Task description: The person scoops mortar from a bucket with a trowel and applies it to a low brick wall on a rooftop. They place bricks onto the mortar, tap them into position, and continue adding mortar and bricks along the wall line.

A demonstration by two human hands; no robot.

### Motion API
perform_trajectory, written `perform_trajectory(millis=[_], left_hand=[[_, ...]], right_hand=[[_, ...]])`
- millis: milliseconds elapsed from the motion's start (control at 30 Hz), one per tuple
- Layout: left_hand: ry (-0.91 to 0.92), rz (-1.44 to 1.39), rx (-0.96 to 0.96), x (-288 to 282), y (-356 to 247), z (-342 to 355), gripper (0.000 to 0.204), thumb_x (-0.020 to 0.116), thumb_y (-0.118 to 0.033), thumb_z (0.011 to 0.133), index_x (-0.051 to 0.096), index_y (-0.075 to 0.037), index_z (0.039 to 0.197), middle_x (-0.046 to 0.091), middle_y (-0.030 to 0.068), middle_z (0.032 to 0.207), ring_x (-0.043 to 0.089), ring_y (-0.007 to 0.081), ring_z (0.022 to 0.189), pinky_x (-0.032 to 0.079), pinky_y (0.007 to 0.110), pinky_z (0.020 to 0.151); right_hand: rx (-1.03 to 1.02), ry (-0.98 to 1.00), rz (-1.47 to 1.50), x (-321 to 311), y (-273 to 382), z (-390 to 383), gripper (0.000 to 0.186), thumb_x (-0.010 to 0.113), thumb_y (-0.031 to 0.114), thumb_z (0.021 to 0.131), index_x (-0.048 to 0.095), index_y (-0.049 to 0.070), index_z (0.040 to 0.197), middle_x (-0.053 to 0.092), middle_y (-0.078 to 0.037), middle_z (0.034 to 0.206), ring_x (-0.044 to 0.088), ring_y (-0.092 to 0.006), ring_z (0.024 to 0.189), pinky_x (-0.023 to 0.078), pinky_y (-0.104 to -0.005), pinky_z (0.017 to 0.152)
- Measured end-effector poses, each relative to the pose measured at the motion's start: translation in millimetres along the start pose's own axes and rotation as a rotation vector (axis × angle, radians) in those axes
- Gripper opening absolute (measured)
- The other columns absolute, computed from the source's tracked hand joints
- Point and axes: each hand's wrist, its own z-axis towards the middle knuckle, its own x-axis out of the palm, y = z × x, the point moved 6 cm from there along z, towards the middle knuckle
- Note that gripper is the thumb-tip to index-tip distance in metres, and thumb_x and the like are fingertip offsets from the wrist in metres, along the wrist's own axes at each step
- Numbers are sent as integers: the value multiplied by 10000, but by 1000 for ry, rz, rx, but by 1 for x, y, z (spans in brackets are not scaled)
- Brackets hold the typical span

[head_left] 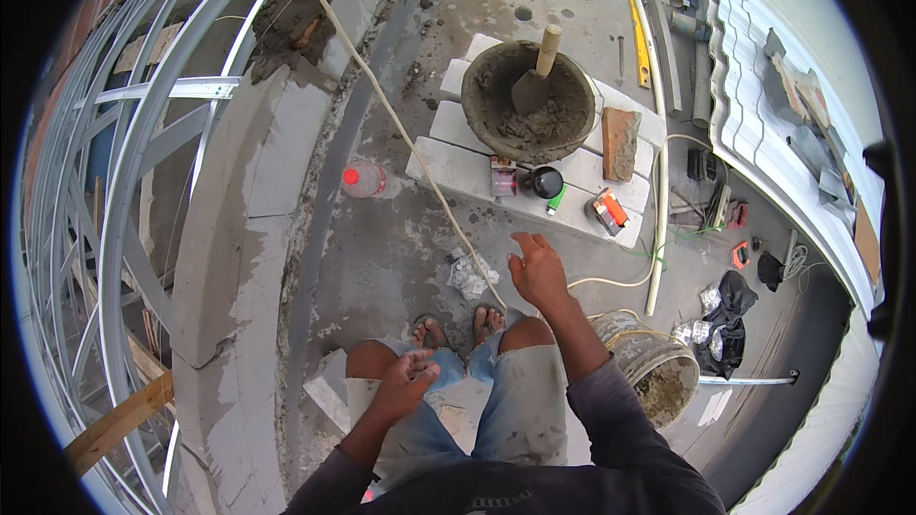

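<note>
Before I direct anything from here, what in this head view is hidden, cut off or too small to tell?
- Trowel: blade tip buried in the mortar inside the basin.
- Left hand: fingers curled over the knee; whether it holds anything is unclear.
- Bucket: near side covered by the right arm; contents unclear.
- Small items on the blocks: too small to identify.
- Right hand: open, holding nothing.

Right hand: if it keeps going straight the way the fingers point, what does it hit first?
The right hand is open, fingers aimed up-frame toward the row of pale blocks. First in that line is probably the small black round container on the blocks, with the mortar pan beyond. The hand may be well above them, so depth is uncertain.
</note>
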Motion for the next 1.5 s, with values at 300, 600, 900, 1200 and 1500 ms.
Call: perform_trajectory(millis=[300,600,900,1200,1500], left_hand=[[-330,-268,530,-95,-9,114,470,711,-303,1007,541,-45,1361,654,104,1264,660,175,1102,524,326,915],[-623,-900,636,-122,136,68,279,700,-122,987,561,-27,1209,681,68,1069,698,140,936,567,263,770],[-696,-729,620,-131,121,76,291,678,-101,979,549,3,1218,687,66,976,717,145,813,547,250,636],[-670,-820,650,-148,133,84,263,670,-129,989,556,-49,1212,696,55,985,706,136,824,544,246,668],[-656,-709,796,-171,91,27,241,682,-213,1006,603,-100,1204,690,28,1051,688,141,876,555,300,736]], right_hand=[[-544,-872,-368,-76,49,165,441,746,118,842,623,52,1260,560,-165,1396,536,-368,1289,446,-513,1056],[417,-299,357,-114,-174,271,812,588,578,996,595,-151,1354,578,-335,1443,535,-423,1393,431,-458,1106],[115,-622,812,-103,-60,272,382,513,293,1033,675,-30,910,679,-199,798,675,-367,810,509,-491,775],[-98,-504,557,-139,102,250,436,708,351,905,625,-40,732,589,-109,675,521,-199,629,425,-430,592],[-914,-162,296,-139,279,13,388,757,288,914,644,-32,727,521,-67,580,462,-105,572,397,-345,528]])
